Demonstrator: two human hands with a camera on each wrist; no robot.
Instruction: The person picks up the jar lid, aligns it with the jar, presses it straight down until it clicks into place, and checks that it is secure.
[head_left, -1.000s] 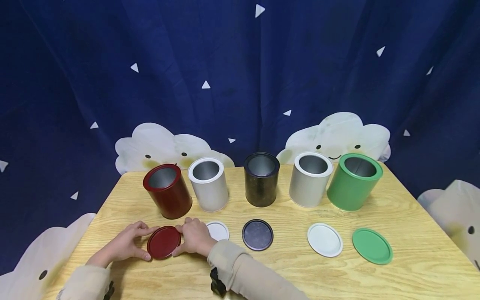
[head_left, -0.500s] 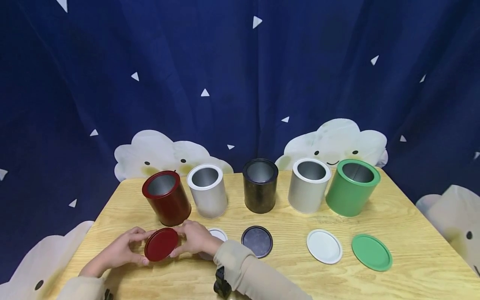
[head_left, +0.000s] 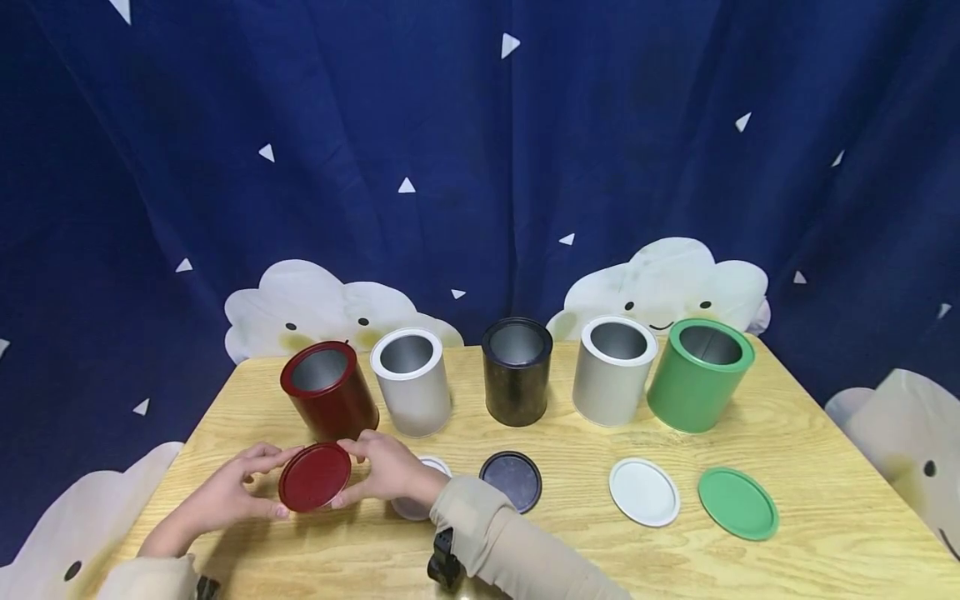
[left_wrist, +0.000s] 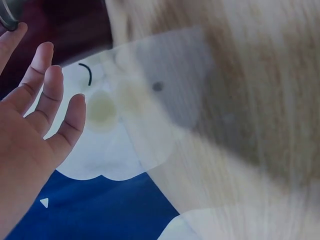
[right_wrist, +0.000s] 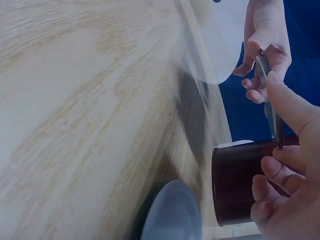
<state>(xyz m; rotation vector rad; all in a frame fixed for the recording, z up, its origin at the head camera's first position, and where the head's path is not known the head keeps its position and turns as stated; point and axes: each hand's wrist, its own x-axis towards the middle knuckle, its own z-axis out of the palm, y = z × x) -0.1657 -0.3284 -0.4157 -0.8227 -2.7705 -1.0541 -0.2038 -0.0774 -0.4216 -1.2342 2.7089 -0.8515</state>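
Note:
Both hands hold a dark red round lid [head_left: 315,477] by opposite sides of its rim. My left hand [head_left: 223,493] has thumb and index finger at the left edge; in the left wrist view its other fingers [left_wrist: 53,95] spread away from the lid. My right hand [head_left: 392,472] grips the right edge between thumb and index finger. Seen edge-on in the right wrist view, the lid [right_wrist: 271,115] is raised off the wooden table. Just behind it stands the dark red can [head_left: 339,408], its top uncovered. A white lid [head_left: 411,507] lies partly hidden under the right forearm.
Along the back stand a white can [head_left: 420,404], a black can [head_left: 516,392], another white can [head_left: 609,387] and a green can [head_left: 693,396], all uncovered. In front lie a black lid [head_left: 512,481], a white lid [head_left: 643,492] and a green lid [head_left: 738,503].
The red lid has risen from the table between both hands and shifted slightly left and toward the red can. The head view has tilted up a little; the other lids and cans stay put.

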